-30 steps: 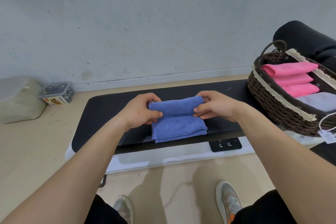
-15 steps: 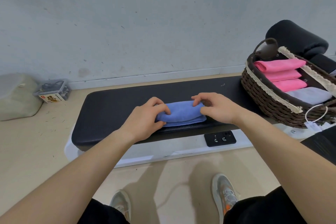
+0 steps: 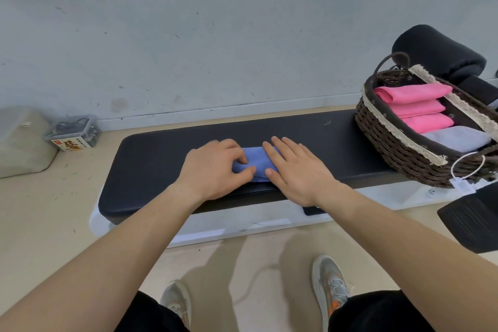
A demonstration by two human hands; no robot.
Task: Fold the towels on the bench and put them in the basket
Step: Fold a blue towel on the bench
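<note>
Since half a second ago the right hand [image 3: 293, 170] has let go of its pinch and flattened out, and both hands have closed in over the blue towel [image 3: 256, 160], so that only a narrow strip of it shows between them. That towel lies folded into a small bundle on the black pad of the bench [image 3: 151, 159], near the front edge and about midway along. The right hand rests palm down on the towel's right half, fingers straight and pointing toward 11 o'clock. The left hand [image 3: 215, 167] holds the left end, its fingers curled over the cloth and its thumb laid on top, almost meeting the right thumb. At 3 o'clock from the towel, at the far right end of the bench, stands the wicker basket [image 3: 390, 143] with a lace-trimmed lining. Inside it are three folded pink towels [image 3: 412, 93] in a row and, nearer the front, a folded grey towel [image 3: 455, 139]. A white cord loop [image 3: 467, 166] with a tag hangs at the basket's near side, and a black padded roll [image 3: 436, 54] rises behind it at 1 o'clock. On the floor at 9 o'clock sit a clear plastic box [image 3: 72, 133] and, just beside it, a pale cushion [image 3: 21, 140]. At 6 o'clock the person's two shoes [image 3: 330, 286] stand on the floor before the bench.
</note>
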